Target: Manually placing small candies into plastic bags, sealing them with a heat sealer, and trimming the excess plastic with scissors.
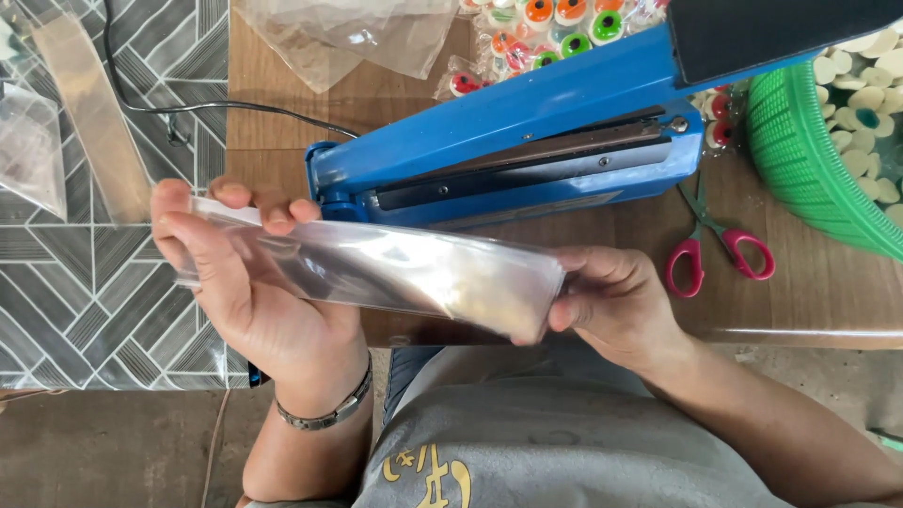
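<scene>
Both hands hold a long, clear plastic bag (395, 273) stretched between them, level in front of my chest. My left hand (240, 282) grips its left end, thumb across the front and fingers curled over the top edge. My right hand (611, 301) pinches the right end. Just behind the bag sits a blue heat sealer (527, 132) on the wooden table (809, 292), its arm raised and its jaw open.
Red-handled scissors (720, 246) lie right of the sealer. A green basket (818, 160) of pale sweets stands at the far right. Packets of colourful sweets (555, 28) and loose clear bags (348, 33) lie behind. A black cord (188, 105) crosses the patterned surface (85, 301) at left.
</scene>
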